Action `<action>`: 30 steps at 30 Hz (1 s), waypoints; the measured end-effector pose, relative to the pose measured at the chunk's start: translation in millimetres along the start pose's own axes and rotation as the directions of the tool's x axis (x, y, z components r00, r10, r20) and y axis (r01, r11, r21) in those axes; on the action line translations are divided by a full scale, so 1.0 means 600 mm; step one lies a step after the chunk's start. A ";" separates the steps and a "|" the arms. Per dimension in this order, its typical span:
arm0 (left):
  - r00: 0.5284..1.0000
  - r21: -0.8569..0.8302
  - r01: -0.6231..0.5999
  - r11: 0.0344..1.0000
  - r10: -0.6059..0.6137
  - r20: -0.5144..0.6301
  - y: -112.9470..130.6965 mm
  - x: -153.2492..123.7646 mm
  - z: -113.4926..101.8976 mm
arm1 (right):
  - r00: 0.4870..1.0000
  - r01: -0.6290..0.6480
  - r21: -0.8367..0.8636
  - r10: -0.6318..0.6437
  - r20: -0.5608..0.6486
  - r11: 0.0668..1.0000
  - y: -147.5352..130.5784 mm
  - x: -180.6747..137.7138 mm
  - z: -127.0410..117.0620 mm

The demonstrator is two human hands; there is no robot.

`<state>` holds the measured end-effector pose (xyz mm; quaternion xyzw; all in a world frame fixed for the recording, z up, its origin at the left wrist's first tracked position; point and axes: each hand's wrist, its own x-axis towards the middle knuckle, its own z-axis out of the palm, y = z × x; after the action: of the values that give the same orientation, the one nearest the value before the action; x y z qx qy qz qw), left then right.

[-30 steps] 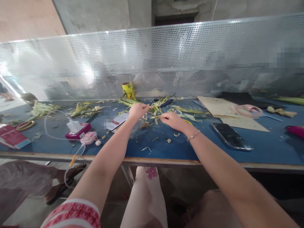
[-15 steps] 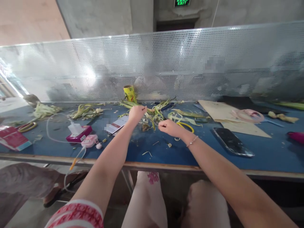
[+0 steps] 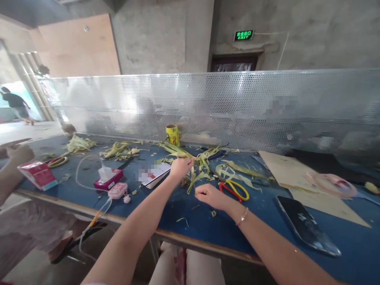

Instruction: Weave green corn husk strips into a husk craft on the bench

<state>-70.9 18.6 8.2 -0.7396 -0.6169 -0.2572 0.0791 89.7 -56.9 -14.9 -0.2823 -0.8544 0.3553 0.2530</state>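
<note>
Two bare hands are held out over a cluttered blue table (image 3: 208,237). By the left hand (image 3: 181,169), its thumb and fingers pinched together, the near side of a bundle of leaf strips (image 3: 204,159), green and yellowish, is gripped; the bundle is spread across the middle of the table, just ahead of both hands. The right hand (image 3: 210,196) is held nearer the table's front edge, with the fingers curled inward; whether a thin strand is gripped there cannot be told. Just beyond the right wrist, where a bracelet (image 3: 244,217) is worn, scissors (image 3: 247,194) with red and yellow handles are laid. Farther right, a dark phone (image 3: 307,225) is placed near tan paper (image 3: 329,204). To the left, a pale-screened phone (image 3: 156,174) and a purple power block (image 3: 109,182) are seen. Behind the bundle, a yellow can (image 3: 173,135) is stood near a perforated metal screen (image 3: 240,89). At far left, another person's hand (image 3: 20,153) is partly shown.
</note>
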 end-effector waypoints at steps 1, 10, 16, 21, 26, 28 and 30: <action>1.000 -0.018 0.004 1.000 -0.004 -0.001 0.004 -0.005 0.001 | 1.000 -0.005 0.006 0.004 0.031 1.000 -0.002 -0.001 0.000; 0.992 -0.212 0.064 0.975 -0.084 -0.091 -0.007 -0.017 0.001 | 0.975 0.132 -0.130 -0.152 -0.160 0.983 -0.019 0.002 0.008; 0.989 -0.265 0.055 0.963 -0.088 -0.116 -0.025 -0.009 0.003 | 0.833 0.316 -0.005 -0.280 -0.478 0.949 -0.026 0.017 0.001; 0.978 -0.270 0.053 0.961 -0.104 -0.179 -0.033 -0.004 -0.008 | 0.897 0.275 0.299 -0.132 -0.423 0.914 -0.009 0.033 0.002; 0.972 -0.335 0.035 0.942 -0.110 -0.209 -0.034 0.001 -0.015 | 0.873 0.225 0.394 -0.004 -0.489 0.891 0.008 0.034 -0.003; 0.973 -0.346 0.011 0.938 -0.091 -0.214 -0.032 0.002 -0.015 | 0.870 0.194 0.434 0.050 -0.491 0.880 0.020 0.031 -0.007; 0.976 -0.360 -0.014 0.933 -0.065 -0.206 -0.028 0.004 -0.014 | 0.881 0.148 0.492 0.111 -0.460 0.858 0.033 0.027 -0.010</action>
<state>-89.2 21.1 13.0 -0.7013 -0.5570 -0.4449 0.0052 87.9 -31.6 -22.0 -0.2740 -0.6433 0.4875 0.5229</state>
